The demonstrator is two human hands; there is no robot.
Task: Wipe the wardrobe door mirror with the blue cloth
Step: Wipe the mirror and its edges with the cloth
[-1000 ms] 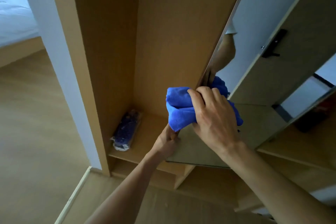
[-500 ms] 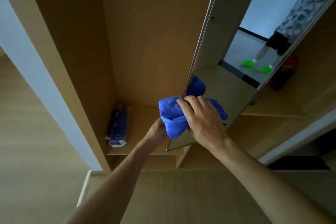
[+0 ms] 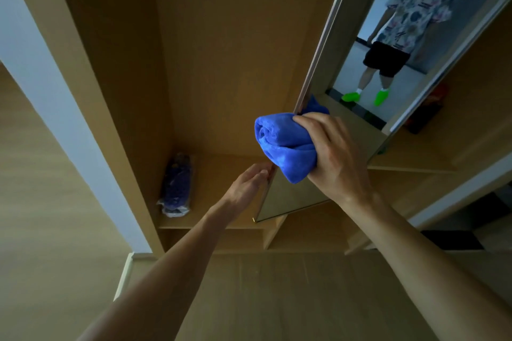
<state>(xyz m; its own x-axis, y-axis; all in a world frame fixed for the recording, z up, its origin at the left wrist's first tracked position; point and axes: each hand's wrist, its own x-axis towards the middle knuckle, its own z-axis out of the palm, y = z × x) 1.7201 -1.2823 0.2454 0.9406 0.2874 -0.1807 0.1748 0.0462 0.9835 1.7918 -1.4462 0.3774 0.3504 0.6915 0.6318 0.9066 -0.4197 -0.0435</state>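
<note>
Bunching the soft blue microfibre cloth (image 3: 282,144) against the tall wardrobe-door mirror (image 3: 291,199), the right hand (image 3: 335,158) curled tight round it; the left hand (image 3: 249,183), fingers straight, touched the door's edge (image 3: 271,178). Light and squashy, I'd judge: best gripped as a wad, pressed gently on fragile glass.

No readable text, labels, brands or numbers. Plastic-wrapped packet (image 3: 176,185) on the wardrobe shelf (image 3: 221,174): print too dark and blurred to read. Patterned shirt (image 3: 415,5) reflected in the mirror (image 3: 293,199): marks too small to make out. Blue cloth (image 3: 282,144): plain.
</note>
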